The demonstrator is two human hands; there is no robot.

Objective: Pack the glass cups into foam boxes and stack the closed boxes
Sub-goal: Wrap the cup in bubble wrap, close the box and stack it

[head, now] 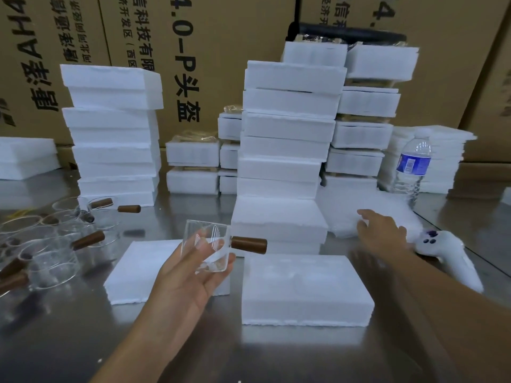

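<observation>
Head view: the left hand is clamped around 1 glass cup, above the foam lid at 6 o'clock; the right hand, fingers apart, reaches the foam sheet at 3 o'clock.

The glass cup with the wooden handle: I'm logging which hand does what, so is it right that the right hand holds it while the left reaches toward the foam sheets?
Not quite. In the head view the left hand holds the glass cup, and the right hand reaches toward the foam sheets.
</observation>
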